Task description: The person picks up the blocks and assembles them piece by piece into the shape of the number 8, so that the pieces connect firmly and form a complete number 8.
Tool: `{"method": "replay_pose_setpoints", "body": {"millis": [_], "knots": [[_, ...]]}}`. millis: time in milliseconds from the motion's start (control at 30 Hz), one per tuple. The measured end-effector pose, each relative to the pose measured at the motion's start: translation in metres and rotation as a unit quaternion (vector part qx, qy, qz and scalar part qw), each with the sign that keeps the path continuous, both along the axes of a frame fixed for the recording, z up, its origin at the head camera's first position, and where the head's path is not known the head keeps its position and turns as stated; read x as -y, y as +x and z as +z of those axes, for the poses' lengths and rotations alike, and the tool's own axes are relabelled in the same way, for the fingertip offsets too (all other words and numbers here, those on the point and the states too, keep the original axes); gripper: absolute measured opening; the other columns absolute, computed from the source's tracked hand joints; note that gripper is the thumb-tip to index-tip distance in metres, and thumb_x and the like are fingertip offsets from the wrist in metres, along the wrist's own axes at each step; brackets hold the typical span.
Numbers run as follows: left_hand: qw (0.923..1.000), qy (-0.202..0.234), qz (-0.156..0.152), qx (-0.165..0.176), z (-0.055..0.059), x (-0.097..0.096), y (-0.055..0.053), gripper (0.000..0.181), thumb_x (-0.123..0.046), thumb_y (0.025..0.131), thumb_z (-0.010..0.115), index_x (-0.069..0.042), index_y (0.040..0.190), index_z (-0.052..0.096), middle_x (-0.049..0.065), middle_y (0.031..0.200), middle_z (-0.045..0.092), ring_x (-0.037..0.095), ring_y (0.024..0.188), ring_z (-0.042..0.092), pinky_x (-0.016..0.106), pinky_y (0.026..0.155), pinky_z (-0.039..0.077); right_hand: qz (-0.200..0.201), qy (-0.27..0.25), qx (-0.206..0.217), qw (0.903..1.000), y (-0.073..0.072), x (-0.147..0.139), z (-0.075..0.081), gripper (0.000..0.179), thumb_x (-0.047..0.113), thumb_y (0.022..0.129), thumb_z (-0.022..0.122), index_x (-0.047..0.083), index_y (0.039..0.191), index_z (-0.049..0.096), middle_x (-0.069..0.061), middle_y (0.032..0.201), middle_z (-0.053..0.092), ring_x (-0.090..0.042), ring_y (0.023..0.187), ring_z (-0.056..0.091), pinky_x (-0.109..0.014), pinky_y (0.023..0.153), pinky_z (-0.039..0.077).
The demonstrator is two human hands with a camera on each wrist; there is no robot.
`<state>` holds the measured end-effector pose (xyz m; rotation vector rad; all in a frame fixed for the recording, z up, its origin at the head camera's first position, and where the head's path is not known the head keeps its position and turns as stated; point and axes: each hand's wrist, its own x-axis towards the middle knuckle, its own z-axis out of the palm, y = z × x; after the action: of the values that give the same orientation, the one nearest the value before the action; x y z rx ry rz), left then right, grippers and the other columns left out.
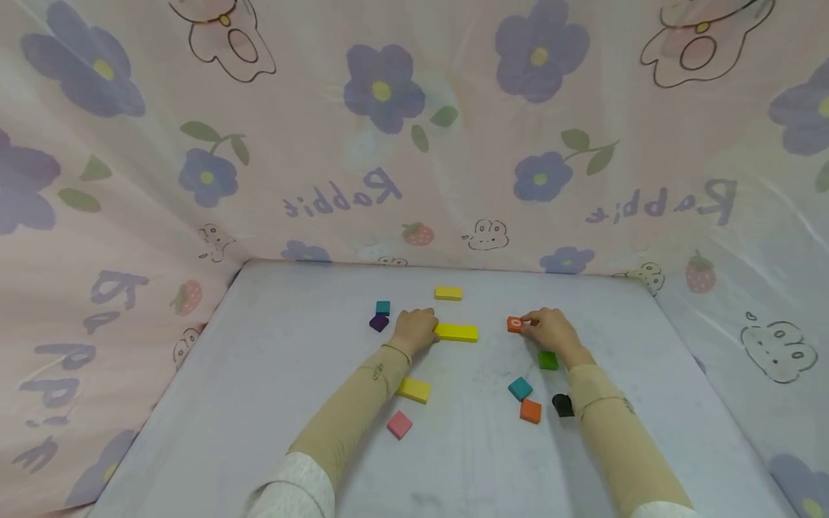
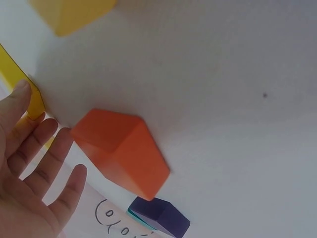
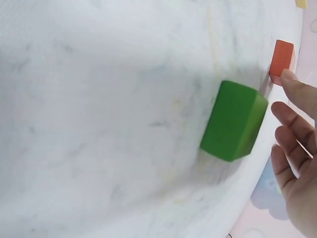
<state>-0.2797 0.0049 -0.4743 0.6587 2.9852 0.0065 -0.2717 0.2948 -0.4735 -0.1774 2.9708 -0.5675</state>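
Note:
My left hand [image 1: 417, 331] grips the left end of a bright yellow bar [image 1: 456, 332] lying flat on the table; in the left wrist view its thumb and a finger meet the bar's end [image 2: 35, 105]. Close to the other fingers lies an orange block [image 2: 119, 153], hidden by the hand and arm in the head view. To the right, my right hand [image 1: 553, 334] pinches the near side of an orange-red block [image 1: 514, 324] with a pale round mark on top. A green block [image 3: 233, 121] lies below that hand, its other fingers held apart from it.
Beyond the bar lies a yellow block [image 1: 448, 293]; another yellow one [image 1: 414, 390] and a pink block [image 1: 399, 425] lie nearer. Teal [image 1: 383, 308] and purple [image 1: 378, 323] blocks sit left. Teal [image 1: 520, 389], orange [image 1: 530, 411] and black [image 1: 563, 405] blocks lie by the right forearm.

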Motion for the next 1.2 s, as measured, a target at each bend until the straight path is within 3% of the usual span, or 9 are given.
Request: {"method": "replay_pose_setpoints", "body": {"millis": [500, 1033, 1200], "knots": [[0.9998, -0.007, -0.006, -0.019, 0.000, 0.001, -0.002, 0.031, -0.039, 0.085, 0.063, -0.017, 0.107, 0.069, -0.002, 0.100, 0.065, 0.017, 0.087, 0.063, 0.034, 0.080, 0.050, -0.017, -0.036, 0.020, 0.9990, -0.006, 0.013, 0.001, 0.035, 0.024, 0.090, 0.061, 0.005, 0.118, 0.063, -0.021, 0.111, 0.063, -0.030, 0.096, 0.057, -0.045, 0.083, 0.047], [0.9999, -0.007, -0.009, -0.010, -0.004, 0.001, -0.003, 0.033, -0.040, 0.086, 0.062, -0.019, 0.111, 0.068, -0.003, 0.103, 0.064, 0.015, 0.087, 0.062, 0.031, 0.077, 0.050, -0.004, -0.051, 0.020, 0.9985, -0.011, 0.044, -0.003, 0.033, 0.022, 0.088, 0.062, 0.006, 0.117, 0.065, -0.020, 0.111, 0.065, -0.028, 0.094, 0.057, -0.044, 0.083, 0.047], [0.9999, -0.009, -0.004, -0.007, -0.004, 0.001, -0.004, 0.034, -0.040, 0.086, 0.062, -0.019, 0.113, 0.067, -0.003, 0.105, 0.065, 0.015, 0.088, 0.062, 0.031, 0.078, 0.050, -0.003, -0.049, 0.032, 0.9983, -0.015, 0.050, -0.004, 0.034, 0.022, 0.089, 0.062, 0.007, 0.118, 0.064, -0.020, 0.117, 0.063, -0.031, 0.101, 0.056, -0.048, 0.089, 0.045]]}}
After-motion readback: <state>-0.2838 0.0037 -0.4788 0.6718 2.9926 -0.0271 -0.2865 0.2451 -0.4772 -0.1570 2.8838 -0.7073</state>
